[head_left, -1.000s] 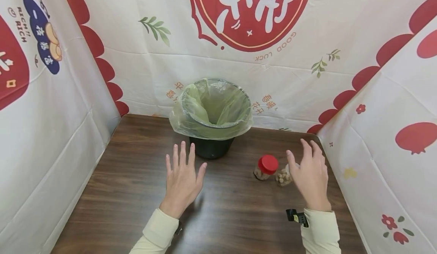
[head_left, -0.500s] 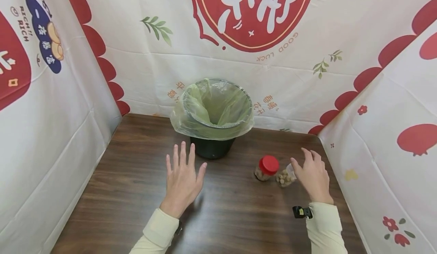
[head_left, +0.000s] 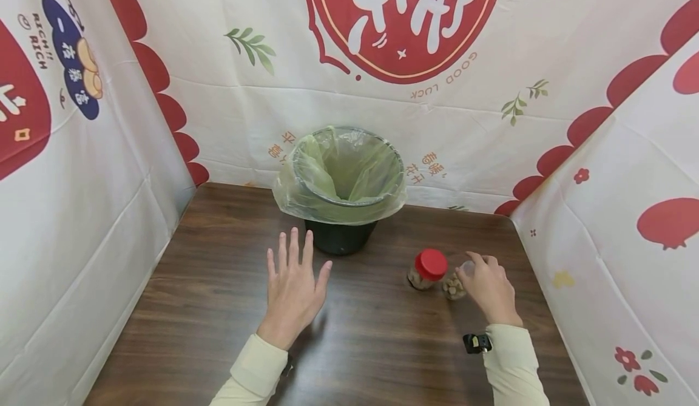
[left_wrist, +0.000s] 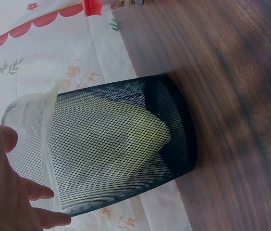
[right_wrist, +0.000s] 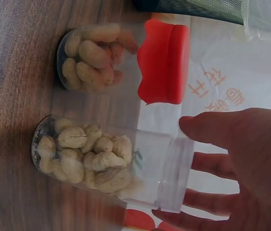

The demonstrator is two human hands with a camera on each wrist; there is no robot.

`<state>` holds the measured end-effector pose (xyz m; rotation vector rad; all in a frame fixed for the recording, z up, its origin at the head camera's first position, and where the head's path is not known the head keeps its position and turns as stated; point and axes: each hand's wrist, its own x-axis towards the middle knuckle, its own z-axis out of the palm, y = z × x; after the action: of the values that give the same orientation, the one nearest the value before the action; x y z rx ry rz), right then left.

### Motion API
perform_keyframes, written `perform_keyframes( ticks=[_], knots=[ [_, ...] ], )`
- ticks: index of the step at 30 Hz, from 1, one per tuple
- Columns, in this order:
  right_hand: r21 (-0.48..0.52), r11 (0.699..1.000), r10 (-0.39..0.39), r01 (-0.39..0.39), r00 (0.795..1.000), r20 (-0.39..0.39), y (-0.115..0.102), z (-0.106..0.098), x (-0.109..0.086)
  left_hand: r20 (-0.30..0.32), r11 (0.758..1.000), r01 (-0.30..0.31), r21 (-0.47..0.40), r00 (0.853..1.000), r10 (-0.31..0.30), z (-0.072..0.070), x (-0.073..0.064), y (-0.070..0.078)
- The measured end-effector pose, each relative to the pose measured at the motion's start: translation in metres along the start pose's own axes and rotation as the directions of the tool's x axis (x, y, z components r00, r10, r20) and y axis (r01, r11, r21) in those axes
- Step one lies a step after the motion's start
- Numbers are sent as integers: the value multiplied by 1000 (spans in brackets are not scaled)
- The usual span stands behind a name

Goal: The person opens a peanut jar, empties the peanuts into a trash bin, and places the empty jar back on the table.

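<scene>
A clear jar of peanuts with a translucent lid stands upright on the table. My right hand comes at it from above, thumb and curled fingers around the lid; thumb and fingers lie at opposite edges of it in the right wrist view. Beside it stands a second peanut jar with a red lid, untouched. My left hand is spread flat with straight fingers and holds nothing. It hovers in front of the black mesh bin; whether its fingertips touch the bin is unclear.
A pale green bag lines the bin and hangs over its rim. The bin stands at the back of the dark wooden table. Printed white cloth closes off the back and both sides.
My right hand has come down onto the clear jar's lid, and its fingers have drawn in around it. My left hand stays where it was.
</scene>
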<state>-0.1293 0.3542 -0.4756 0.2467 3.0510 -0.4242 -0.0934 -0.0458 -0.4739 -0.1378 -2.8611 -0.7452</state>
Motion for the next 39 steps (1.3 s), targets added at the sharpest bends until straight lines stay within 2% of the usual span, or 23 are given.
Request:
perform_keyframes(
  ticks=[4,10,20,23,27,33,35,39],
  knots=[
    [-22,1000,6,-6,1000,-11,-2,-3,-3,-2,1000,0,-3,1000,0,1,0,0],
    [-55,998,-25,24,999,-24,-3,-6,-6,9,1000,3,-4,1000,-3,1,0,0],
    [-69,997,-38,39,999,16,-6,-16,-10,-13,1000,9,-16,1000,-9,1,-1,-2],
    [-76,996,-48,47,999,-11,-9,-22,-13,-10,1000,15,-19,1000,-15,0,-2,-3],
    [-84,994,-80,73,993,-89,-13,-32,-19,-9,999,19,-27,1000,-19,0,-1,-4],
    [-83,991,-124,108,966,-227,-26,-52,-30,-4,999,20,-32,1000,-20,0,-1,-4],
    [-78,989,-141,124,947,-288,-32,-60,-34,-4,999,19,-33,1000,-19,0,-1,-3],
    [-69,982,-188,175,888,-419,-45,-72,-40,-8,999,16,-34,1000,-16,0,-1,-2]
  ],
)
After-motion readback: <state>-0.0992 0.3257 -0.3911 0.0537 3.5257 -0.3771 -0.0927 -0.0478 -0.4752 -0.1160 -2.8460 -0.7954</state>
